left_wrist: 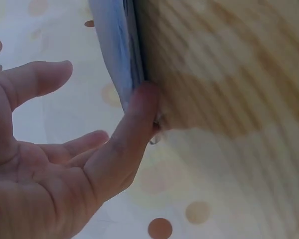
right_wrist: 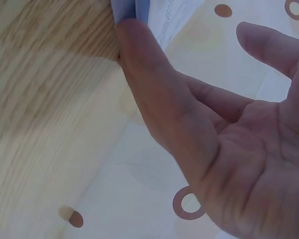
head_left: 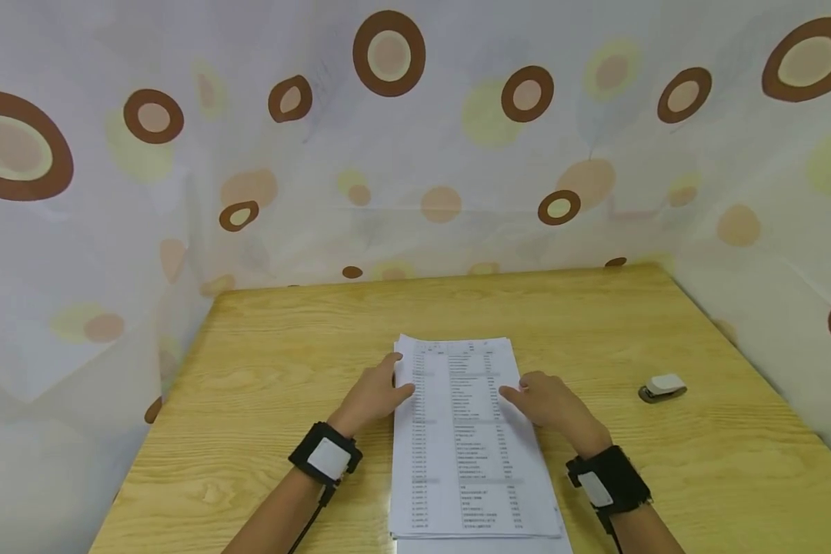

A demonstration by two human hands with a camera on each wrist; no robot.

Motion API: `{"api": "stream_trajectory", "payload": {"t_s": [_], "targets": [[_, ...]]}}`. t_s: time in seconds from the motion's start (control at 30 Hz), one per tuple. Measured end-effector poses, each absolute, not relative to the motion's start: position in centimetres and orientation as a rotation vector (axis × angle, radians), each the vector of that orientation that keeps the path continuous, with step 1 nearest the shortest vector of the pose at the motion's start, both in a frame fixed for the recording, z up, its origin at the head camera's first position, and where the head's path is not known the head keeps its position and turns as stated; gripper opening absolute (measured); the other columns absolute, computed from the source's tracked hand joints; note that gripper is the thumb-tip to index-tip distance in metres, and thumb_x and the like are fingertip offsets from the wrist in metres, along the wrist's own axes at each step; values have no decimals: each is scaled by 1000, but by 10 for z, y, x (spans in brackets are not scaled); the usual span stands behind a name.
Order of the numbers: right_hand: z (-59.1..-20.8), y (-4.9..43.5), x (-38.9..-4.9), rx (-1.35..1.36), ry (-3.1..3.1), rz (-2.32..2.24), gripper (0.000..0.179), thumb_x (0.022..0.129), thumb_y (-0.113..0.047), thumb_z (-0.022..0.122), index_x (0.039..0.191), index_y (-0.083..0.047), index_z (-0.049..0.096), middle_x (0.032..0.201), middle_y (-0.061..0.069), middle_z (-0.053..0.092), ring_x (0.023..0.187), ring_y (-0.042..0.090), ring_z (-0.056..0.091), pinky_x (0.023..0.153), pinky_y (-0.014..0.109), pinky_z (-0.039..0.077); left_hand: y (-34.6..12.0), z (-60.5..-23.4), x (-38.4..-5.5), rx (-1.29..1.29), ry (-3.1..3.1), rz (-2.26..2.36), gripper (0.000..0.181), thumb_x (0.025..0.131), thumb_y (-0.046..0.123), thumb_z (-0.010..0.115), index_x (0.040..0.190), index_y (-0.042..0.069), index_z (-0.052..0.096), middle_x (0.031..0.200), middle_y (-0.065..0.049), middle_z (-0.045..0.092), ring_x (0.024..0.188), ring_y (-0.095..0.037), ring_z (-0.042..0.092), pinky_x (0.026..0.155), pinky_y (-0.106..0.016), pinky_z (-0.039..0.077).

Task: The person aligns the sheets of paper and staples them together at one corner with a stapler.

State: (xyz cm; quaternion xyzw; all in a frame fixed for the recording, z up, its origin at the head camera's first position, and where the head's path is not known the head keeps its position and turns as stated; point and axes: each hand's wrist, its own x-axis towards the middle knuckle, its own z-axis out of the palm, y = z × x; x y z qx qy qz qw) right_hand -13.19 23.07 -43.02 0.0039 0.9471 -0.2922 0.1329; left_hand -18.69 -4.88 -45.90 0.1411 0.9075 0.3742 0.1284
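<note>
A stack of printed paper sheets (head_left: 438,450) lies on the wooden table, its edges slightly uneven at the top left. Along its left edge my left hand (head_left: 372,395) touches the sheets. In the left wrist view, fingers (left_wrist: 122,144) rest against the side of the stack (left_wrist: 114,45), with the thumb held away from it. My right hand (head_left: 552,405) is at the opposite long edge. The right wrist view has its outer fingers (right_wrist: 159,94) fairly straight against the paper side, thumb raised apart. Neither hand pinches the sheets.
A small white and dark stapler (head_left: 662,387) lies on the table (head_left: 284,346) to the right of my right hand. A white sheet (head_left: 485,546) shows below the stack's near edge. Patterned cloth (head_left: 443,154) hangs behind the table and along both sides.
</note>
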Motion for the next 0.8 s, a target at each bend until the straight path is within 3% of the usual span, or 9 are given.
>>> {"api": "stream_trajectory", "payload": {"t_s": [0.2, 0.3, 0.47, 0.53, 0.6, 0.7, 0.8], "targets": [[-431, 236, -129, 31, 2763, -884, 41, 101, -31, 55, 107, 9, 62, 73, 8, 53, 63, 20, 51, 56, 32, 38, -51, -460, -193, 395, 2582, 1216, 67, 96, 8, 63, 152, -3, 29, 114, -22, 65, 84, -20, 64, 68, -32, 50], [-432, 238, -129, 9, 2765, -908, 40, 101, -32, 55, 103, 7, 63, 70, 5, 51, 61, 19, 49, 54, 31, 36, -50, -458, -194, 406, 2557, 1250, 71, 95, 4, 61, 154, -4, 23, 103, -19, 66, 71, -19, 61, 59, -30, 47], [-433, 239, -129, 1, 2754, -947, 37, 101, -32, 55, 96, 4, 62, 65, 5, 48, 57, 18, 46, 53, 30, 34, -46, -459, -192, 390, 2578, 1329, 72, 94, -3, 55, 155, -4, 17, 114, -22, 62, 64, -17, 56, 53, -28, 42], [-434, 240, -128, 2, 2753, -944, 42, 101, -33, 54, 106, 8, 62, 77, 15, 60, 68, 25, 58, 59, 35, 44, -44, -458, -191, 374, 2592, 1367, 67, 95, -4, 53, 155, -3, 22, 120, -24, 60, 71, -18, 59, 53, -28, 44], [-437, 243, -129, 13, 2747, -949, 54, 103, -35, 52, 123, 15, 54, 103, 30, 64, 91, 39, 64, 74, 45, 52, -43, -456, -189, 379, 2616, 1409, 62, 96, -4, 52, 153, -2, 28, 121, -24, 60, 79, -21, 63, 54, -29, 46], [-441, 248, -131, 44, 2748, -980, 78, 104, -40, 48, 144, 22, 24, 140, 42, 40, 126, 53, 45, 97, 59, 42, -43, -448, -184, 425, 2640, 1493, 57, 98, -3, 52, 152, 2, 34, 121, -22, 61, 88, -25, 67, 57, -31, 51], [-442, 252, -131, 71, 2749, -1073, 79, 105, -45, 44, 147, 18, 20, 143, 40, 37, 129, 54, 41, 96, 60, 42, -45, -435, -178, 479, 2631, 1603, 55, 99, -1, 52, 151, 6, 37, 120, -20, 63, 88, -25, 69, 61, -32, 53]]}}
